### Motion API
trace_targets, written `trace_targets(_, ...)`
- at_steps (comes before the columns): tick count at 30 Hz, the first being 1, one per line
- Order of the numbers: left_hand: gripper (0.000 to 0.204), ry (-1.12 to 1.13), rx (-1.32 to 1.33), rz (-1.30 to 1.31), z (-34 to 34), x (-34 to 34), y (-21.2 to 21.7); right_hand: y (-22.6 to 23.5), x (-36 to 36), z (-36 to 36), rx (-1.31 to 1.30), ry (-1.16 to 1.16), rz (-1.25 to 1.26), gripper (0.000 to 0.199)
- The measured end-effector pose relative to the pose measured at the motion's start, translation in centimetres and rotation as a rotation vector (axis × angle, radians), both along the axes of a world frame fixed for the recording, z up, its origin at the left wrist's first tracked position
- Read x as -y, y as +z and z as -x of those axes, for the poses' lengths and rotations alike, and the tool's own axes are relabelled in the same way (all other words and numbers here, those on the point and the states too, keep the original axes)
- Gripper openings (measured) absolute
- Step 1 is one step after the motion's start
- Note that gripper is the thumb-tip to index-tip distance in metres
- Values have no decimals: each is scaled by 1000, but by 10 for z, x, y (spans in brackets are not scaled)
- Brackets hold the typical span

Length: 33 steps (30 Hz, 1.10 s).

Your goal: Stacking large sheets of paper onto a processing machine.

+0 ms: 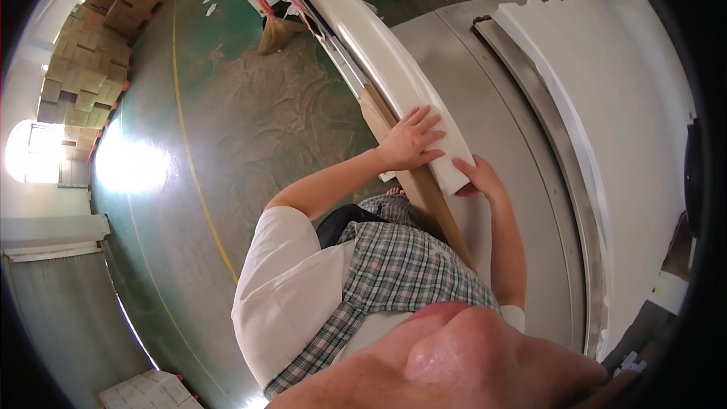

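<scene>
A long, glossy white piece [401, 76], rounded like a roll, runs from the far top toward me and ends close to my body. My left hand [413, 140] lies flat on its top near that end, fingers spread. At the end's corner my right hand [482, 176] grips the piece, thumb on top and the other fingers curled underneath, partly hidden. Beneath my left wrist passes a brown board edge [433, 208], which reaches back to my checked apron. The grey tabletop [522, 204] lies to the right of the white piece.
On the right stands a thick white slab or stack with a wavy edge [598, 98], beside a metal rail [556, 121]. A broom [276, 34] leans beyond the table's left side. Stacked cartons [87, 68] line the far left wall, past a yellow floor line [185, 144].
</scene>
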<state>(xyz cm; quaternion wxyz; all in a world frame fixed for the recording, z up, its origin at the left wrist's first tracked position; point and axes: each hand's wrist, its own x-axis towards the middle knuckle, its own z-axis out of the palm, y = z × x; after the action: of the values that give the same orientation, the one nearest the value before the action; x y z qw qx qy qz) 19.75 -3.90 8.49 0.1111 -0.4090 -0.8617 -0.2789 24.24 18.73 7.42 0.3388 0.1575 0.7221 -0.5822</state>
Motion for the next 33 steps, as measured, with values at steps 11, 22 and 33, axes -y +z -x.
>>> trace_targets(11,37,12,-58,-16,0,14,48,53,23,-8,-55,-6,-36,52)
trace_targets(22,33,26,-203,-493,49,14,171,-98,-150,-110,-720,-659,-704,19)
trace_targets(33,32,-809,90,-1030,47,-24,234,-133,-214,-220,-540,-1171,-1276,18)
